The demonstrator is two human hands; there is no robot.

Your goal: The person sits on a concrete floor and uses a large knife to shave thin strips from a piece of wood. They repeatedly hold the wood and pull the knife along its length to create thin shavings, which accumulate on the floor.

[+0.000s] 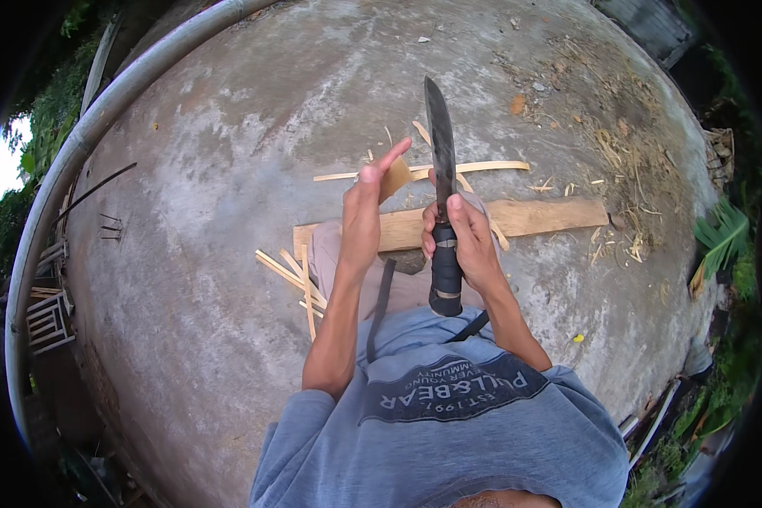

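Observation:
My right hand (467, 241) is closed round the black-wrapped handle of a large knife (442, 144). Its broad dark blade points up and away from me, and the handle's butt hangs over my lap. Left of the blade, my left hand (366, 212) holds a small flat tan piece (396, 178) between thumb and fingers, with one finger stretched forward. Whether that piece is wood or another material I cannot make out. Beneath both hands a long wooden board (533, 216) lies crosswise, partly hidden by my legs and hands. The blade and the tan piece are apart.
Thin pale strips (296, 279) lie left of my legs. A longer strip (491, 166) rests beyond the board. Shavings (635, 245) and dry debris (618, 152) litter the concrete floor (229, 186) at right. A grey pole (76, 144) curves along the left side; a green leaf (721, 237) borders the right.

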